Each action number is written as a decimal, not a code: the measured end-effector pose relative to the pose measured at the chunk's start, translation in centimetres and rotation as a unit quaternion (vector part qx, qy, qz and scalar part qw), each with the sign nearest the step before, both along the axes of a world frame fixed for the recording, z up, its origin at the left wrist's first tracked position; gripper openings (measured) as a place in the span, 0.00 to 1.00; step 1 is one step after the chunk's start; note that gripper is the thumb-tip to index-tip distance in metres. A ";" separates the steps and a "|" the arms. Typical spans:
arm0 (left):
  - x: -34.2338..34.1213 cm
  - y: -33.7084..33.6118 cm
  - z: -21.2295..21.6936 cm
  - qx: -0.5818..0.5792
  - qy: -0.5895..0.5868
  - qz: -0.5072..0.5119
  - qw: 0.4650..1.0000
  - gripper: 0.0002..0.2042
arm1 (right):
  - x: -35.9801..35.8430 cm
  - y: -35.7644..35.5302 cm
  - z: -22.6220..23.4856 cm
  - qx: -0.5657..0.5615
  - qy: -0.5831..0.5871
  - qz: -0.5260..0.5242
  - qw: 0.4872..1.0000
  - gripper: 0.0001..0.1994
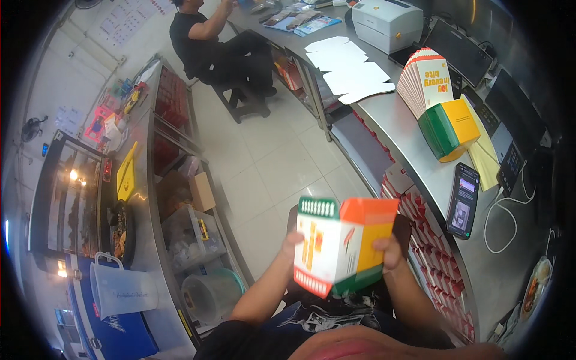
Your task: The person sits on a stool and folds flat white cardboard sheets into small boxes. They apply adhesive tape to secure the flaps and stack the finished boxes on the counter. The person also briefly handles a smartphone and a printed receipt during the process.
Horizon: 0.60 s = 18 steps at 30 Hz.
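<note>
A printed cardboard food box (pixel 350 246) in white, green, orange and yellow is held up in front of my body, above my lap. Its left edge is gripped by my left hand (pixel 291 245), whose fingers go partly out of sight behind the card. On the opposite side my right hand (pixel 390 252) pinches the yellow panel. Orange and green flaps stand at the top of the box, and a dark green one shows at the bottom. I cannot tell whether its base is closed.
On the steel counter at right are a fan of flat printed cartons (pixel 427 84), a green and yellow box (pixel 450 129), white flat blanks (pixel 348 69), a phone (pixel 462 201) and a printer (pixel 387 27). Red-and-white boxes (pixel 429 258) fill the shelf below. Another person (pixel 210 54) sits ahead.
</note>
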State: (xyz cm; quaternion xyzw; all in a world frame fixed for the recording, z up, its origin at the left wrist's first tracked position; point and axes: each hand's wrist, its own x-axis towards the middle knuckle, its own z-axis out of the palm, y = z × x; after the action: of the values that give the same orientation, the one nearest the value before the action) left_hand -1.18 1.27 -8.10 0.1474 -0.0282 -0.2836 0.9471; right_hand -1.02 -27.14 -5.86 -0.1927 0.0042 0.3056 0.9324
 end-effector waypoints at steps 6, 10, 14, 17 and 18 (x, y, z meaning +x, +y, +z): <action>3.0 0.4 2.2 0.756 -0.146 0.164 0.617 0.43 | 1.5 -1.2 2.2 -0.297 -0.099 -0.124 0.942 0.30; 1.9 -2.1 5.1 0.537 -0.104 0.053 0.836 0.41 | 0.8 2.6 2.3 -0.526 -0.312 -0.195 0.767 0.23; 1.5 -3.2 7.9 0.286 0.006 0.114 0.951 0.41 | 2.3 5.3 5.6 -0.574 -0.565 -0.188 0.562 0.23; 2.6 -2.2 9.6 0.276 0.041 0.214 0.936 0.39 | 2.9 4.8 8.3 -0.578 -0.632 -0.115 0.504 0.25; 2.9 -1.4 9.6 0.268 0.038 0.219 0.937 0.36 | 2.9 5.0 8.4 -0.551 -0.659 -0.127 0.496 0.24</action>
State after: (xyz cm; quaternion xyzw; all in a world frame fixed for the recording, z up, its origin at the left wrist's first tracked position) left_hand 1.68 -0.14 1.47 0.3871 0.1179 -0.0715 0.9117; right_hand 1.88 -22.19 2.55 -0.8104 -0.4198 -0.0958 0.3974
